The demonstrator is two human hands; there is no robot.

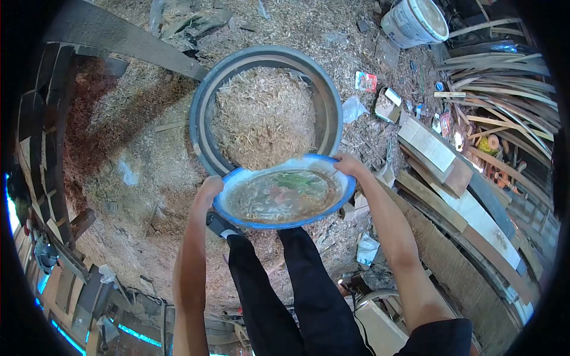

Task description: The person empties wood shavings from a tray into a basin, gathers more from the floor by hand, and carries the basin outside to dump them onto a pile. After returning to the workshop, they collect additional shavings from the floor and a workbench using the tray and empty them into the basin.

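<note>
The person is holding a round blue-rimmed enamel basin (284, 196), both hands clenched on its rim: the left hand (209, 191) at the left edge, the right hand (349, 164) at the far right edge. The basin, carrying wet, murky contents, is hovering level at the near rim of a large grey tyre-like ring (205, 113) heaped with pale wood shavings (264, 115) on the littered floor. Judged step: carrying to the heap; tipping next calls for a steady two-handed tilt.
</note>
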